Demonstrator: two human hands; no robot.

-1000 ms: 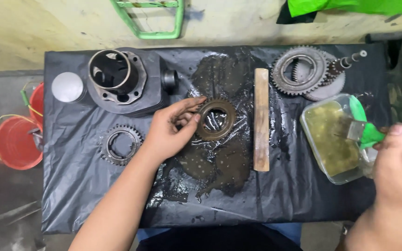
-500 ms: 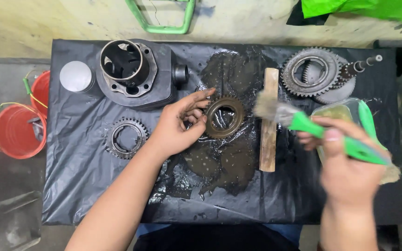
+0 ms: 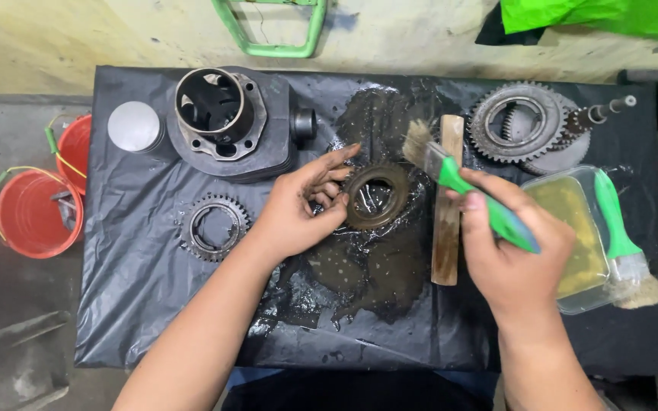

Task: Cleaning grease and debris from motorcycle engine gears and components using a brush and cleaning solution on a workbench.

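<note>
Right now the person's left hand [image 3: 298,209] has its grip closed on the rim of a brown, oily ring-shaped part [image 3: 375,196], fingertips pinching its left edge and holding it down on the wet patch near the middle of the desk [image 3: 138,304], which is covered in black plastic sheet. Their right hand [image 3: 515,255] is clamped around the green handle of a paintbrush [image 3: 462,186], whose bristles point up and left, just above the ring and beside the top end of a wooden stick [image 3: 447,205] lying upright on the sheet. Toward the right edge sits a clear tub of yellowish liquid [image 3: 565,209], with a second green brush [image 3: 624,243] resting against it. Large gears [image 3: 515,122] lie at the far right corner, a cylinder block [image 3: 226,122] at the far left, and a smaller toothed ring [image 3: 213,227] near the left forearm. Two red buckets [image 3: 36,213] stand off the left edge.
</note>
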